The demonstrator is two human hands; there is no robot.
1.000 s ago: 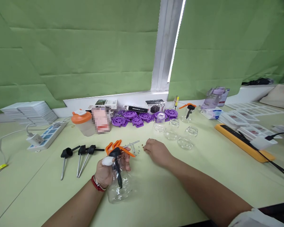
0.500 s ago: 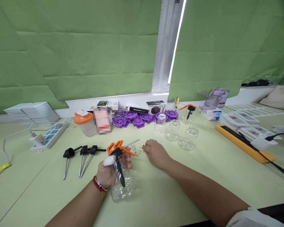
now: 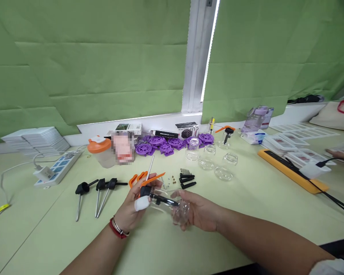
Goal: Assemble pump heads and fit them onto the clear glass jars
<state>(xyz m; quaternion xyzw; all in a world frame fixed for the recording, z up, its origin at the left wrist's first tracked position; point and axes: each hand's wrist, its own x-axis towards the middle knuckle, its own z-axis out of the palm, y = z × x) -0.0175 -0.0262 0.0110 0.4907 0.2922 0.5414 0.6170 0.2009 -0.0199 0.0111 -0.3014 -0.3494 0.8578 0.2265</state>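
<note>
A clear spray bottle [image 3: 172, 212] with a black head, an orange trigger and a metal tube lies tilted on its side between my hands, its base pointing right. My left hand [image 3: 134, 200], its thumb wrapped in white, is closed round the head end. The bottle's base is gripped by my right hand [image 3: 203, 212]. Just beyond are black plastic tubes [image 3: 187, 178], a spring [image 3: 185, 171] and tiny metal parts [image 3: 173, 179]. Orange triggers [image 3: 136, 178] lie partly hidden behind my left hand. Black spray heads with metal tubes [image 3: 83, 189] rest at left.
Clear bottles [image 3: 223, 173] stand at centre right, with purple plastic parts [image 3: 166, 148] behind. A shaker cup [image 3: 99, 152] and a white power strip [image 3: 59, 168] are at left. At right are an orange power strip [image 3: 289, 172], its cables and another person's hand [image 3: 342, 152].
My right hand has left the small parts and come back to grip the bottle's base. The bottle has gone from upright to lying over, base to the right.
</note>
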